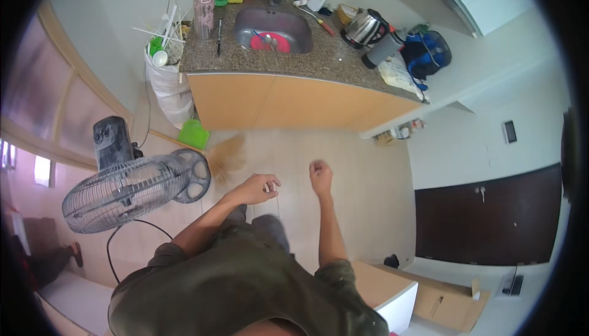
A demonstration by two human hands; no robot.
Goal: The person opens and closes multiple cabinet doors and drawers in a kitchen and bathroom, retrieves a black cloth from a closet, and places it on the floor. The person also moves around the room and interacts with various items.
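Before you, across the floor, runs a counter. A sink is set into it; left of the sink stands a tumbler, right of it a kettle, then a flask, then a bag. A filled sack stands beside the counter's left end, with a dustpan and a broom nearer you. A fan is at your left, a door far right. Your left hand and right hand are above the floor between.
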